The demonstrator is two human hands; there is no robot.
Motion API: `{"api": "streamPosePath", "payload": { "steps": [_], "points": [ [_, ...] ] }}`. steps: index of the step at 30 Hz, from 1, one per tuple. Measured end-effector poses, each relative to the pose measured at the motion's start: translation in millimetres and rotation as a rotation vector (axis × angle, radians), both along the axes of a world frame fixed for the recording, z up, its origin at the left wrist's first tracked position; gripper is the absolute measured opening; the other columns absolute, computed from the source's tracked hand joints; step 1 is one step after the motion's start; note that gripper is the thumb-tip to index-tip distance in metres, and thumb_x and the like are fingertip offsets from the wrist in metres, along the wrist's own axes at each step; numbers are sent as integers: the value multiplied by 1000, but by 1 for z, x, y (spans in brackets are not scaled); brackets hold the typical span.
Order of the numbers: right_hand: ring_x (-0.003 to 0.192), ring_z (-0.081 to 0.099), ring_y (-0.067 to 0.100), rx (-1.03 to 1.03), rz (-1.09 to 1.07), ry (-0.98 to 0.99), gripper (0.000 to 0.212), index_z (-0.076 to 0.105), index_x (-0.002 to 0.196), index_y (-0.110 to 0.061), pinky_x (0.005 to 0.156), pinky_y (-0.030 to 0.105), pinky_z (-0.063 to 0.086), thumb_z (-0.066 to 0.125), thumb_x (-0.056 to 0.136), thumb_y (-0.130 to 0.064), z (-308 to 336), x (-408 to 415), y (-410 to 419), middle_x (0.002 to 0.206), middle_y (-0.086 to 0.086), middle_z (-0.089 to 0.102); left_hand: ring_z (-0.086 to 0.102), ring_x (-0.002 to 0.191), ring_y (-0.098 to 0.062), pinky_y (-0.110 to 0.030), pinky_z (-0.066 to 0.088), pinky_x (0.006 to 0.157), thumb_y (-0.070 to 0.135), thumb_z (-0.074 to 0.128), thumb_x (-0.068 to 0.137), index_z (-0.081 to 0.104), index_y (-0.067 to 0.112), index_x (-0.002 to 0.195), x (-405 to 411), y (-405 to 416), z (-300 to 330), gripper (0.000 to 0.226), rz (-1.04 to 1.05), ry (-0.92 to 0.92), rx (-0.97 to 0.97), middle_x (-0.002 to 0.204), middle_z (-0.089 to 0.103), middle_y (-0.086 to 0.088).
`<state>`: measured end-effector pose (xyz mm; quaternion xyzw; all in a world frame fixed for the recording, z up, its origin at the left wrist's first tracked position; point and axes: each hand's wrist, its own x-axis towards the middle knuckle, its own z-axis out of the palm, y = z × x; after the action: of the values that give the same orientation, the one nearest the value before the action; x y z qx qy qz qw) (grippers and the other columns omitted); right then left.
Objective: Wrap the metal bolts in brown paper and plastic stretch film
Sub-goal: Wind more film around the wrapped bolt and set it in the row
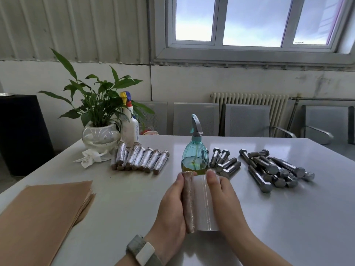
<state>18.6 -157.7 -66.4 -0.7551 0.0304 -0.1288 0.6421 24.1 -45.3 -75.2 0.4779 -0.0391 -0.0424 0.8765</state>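
Left hand [171, 204]: curled around a paper-wrapped bolt [188, 202], thumb up near its far end, holding it snug against the film roll so the film can catch on the paper, I'd guess.
Right hand [222, 196]: wrapped around the stretch film roll [204, 204], fingers over the top, looks like it's steadying the roll so it can turn against the bolt.
Where that is: lifted a bit over the near middle of the surface [269, 227], bolt and roll touching side by side.
Step I think we're on: film stage for this one, paper is already on; can't tell how much film has gone around it.
Finished bundles [140, 159]: a row of shiny film-covered ones toward the far left of the surface, lined up side by side, probably parked out of the working zone.
Bare bolts [272, 169]: loose pile on the right side, a few more just beside the spray bottle [195, 150], so plenty left to do.
Brown paper [44, 214]: stack of sheets at the near left edge, handy for the left hand.
Other stuff: potted plant [98, 112], a white spray bottle [130, 123] and a crumpled tissue [90, 159] at the far left corner.
Watch out: film could bunch or slip if the bolt isn't kept tight to the roll.
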Motion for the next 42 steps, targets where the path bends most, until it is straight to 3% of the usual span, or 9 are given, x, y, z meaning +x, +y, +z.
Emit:
{"api": "streamPosePath", "payload": {
  "steps": [5,15,21,25,32,35,37,39,42],
  "points": [
    [83,73,23,213,210,137,62,72,96,-10,70,31,59,61,69,-65,3,0,-3,90,11,76,68,86,-10,-23,53,73,58,53,83,60,34,93,-1,-1,-2,27,211,-336,451,91,70,5],
    [100,67,33,308,210,159,85,62,113,-15,92,57,51,57,62,-83,3,-2,5,108,15,70,63,80,2,-15,48,68,62,55,83,54,30,96,-9,-9,-2,35,399,-352,406,88,66,16],
    [103,68,34,427,401,272,68,70,112,-14,95,50,51,67,68,-66,4,-1,-7,110,16,72,57,91,3,-9,40,76,54,35,92,58,33,92,-7,-4,-2,31,483,-476,721,96,60,10],
    [100,70,28,315,300,85,77,62,116,-12,86,45,57,68,68,-73,5,0,-4,109,13,71,57,87,4,-8,41,70,56,34,89,50,36,94,-7,-3,0,27,575,-544,823,91,61,16],
    [92,69,17,83,113,-43,73,62,105,-21,87,48,54,51,68,-84,0,-6,8,98,0,71,62,75,3,-10,43,58,56,40,88,53,28,92,0,-6,-5,32,475,-269,651,86,66,7],
    [85,68,9,-24,76,-47,65,62,100,-25,79,33,56,48,71,-83,5,-12,9,91,-6,71,68,81,-12,-32,56,70,49,43,94,58,21,97,4,-6,-12,32,318,-40,517,91,70,-3],
    [81,67,7,-185,49,-270,58,57,101,-30,71,22,53,49,74,-81,14,-25,11,85,-12,69,67,79,-23,-41,56,74,46,40,98,59,14,99,9,-3,-9,37,239,84,425,87,69,-7],
    [91,66,8,-417,235,-622,49,53,112,-33,81,23,51,61,74,-64,16,-41,19,94,-13,68,54,53,-19,-29,44,57,43,36,101,55,13,88,16,4,-4,38,210,210,260,66,57,-4],
    [111,58,0,-509,461,-732,59,42,134,-42,91,28,48,64,79,-52,1,-54,26,116,-14,61,35,37,-15,-23,25,49,47,38,99,48,16,83,23,20,4,37,193,356,-42,51,38,1]
  ]
}}
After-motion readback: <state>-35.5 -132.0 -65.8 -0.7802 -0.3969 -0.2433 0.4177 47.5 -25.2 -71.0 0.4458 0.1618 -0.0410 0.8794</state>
